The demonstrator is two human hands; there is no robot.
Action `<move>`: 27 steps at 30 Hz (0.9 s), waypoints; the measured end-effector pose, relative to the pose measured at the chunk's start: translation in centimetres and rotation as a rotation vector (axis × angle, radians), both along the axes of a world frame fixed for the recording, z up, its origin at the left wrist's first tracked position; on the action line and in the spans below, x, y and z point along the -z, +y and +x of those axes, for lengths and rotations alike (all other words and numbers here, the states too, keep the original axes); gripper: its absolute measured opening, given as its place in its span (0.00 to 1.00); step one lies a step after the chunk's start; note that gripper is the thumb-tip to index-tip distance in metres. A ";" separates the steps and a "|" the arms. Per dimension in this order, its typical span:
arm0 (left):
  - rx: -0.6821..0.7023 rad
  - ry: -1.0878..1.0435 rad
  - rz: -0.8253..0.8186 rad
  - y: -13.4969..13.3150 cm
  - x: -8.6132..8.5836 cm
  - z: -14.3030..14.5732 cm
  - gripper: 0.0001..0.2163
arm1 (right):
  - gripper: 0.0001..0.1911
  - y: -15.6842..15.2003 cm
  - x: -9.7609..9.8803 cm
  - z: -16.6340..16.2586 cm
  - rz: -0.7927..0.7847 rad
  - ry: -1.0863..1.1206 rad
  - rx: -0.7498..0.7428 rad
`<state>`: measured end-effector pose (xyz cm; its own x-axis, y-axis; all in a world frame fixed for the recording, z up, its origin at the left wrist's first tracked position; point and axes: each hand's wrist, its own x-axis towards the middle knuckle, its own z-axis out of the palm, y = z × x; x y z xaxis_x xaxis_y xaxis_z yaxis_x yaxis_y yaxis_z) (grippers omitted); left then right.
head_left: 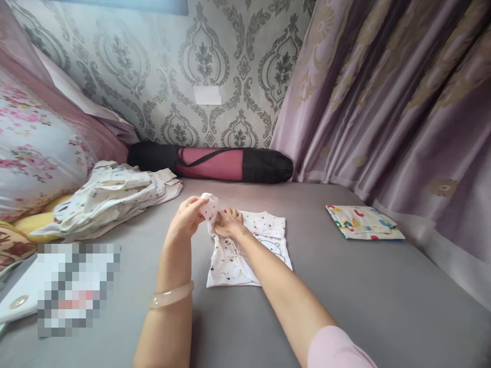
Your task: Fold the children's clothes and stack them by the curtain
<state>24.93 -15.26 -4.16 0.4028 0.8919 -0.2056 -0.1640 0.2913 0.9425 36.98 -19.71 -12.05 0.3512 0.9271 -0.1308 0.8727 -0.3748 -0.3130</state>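
A small white baby shirt (226,266) with a scattered print and a cartoon face lies spread on the grey bed surface. Raised off the bed, one sleeve is pinched between the thumb and fingers of my left hand (187,214), which wears a pale bangle on its wrist. My right hand (229,223) rests on the upper part of the shirt beside that sleeve, fingers stretched out and apart. My right forearm crosses over the shirt and hides part of its front.
Left, a heap of printed white clothes (118,197) lies by a floral pillow (34,143). A rolled pink and black bag (210,163) lies along the wall. To the right sits a folded colourful cloth (364,223) near the curtain (345,92). A white bag (23,291) is front left.
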 end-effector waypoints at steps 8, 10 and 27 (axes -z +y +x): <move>-0.151 0.007 -0.027 1.6 0.7 -1.1 0.11 | 0.30 -0.1 0.3 0.5 0.061 0.083 -0.023; -0.144 -0.011 -0.017 1.5 0.7 -0.9 0.11 | 0.30 -0.6 -0.3 1.4 0.110 0.225 0.013; 0.467 -0.029 0.175 -3.9 2.9 5.2 0.19 | 0.28 -9.7 -0.6 7.3 0.363 1.290 0.634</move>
<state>30.15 -19.18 -7.11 0.7707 0.6351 -0.0520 -0.0803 0.1777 0.9808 44.32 -29.44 -11.43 0.5246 0.7165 -0.4598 -0.3495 -0.3112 -0.8837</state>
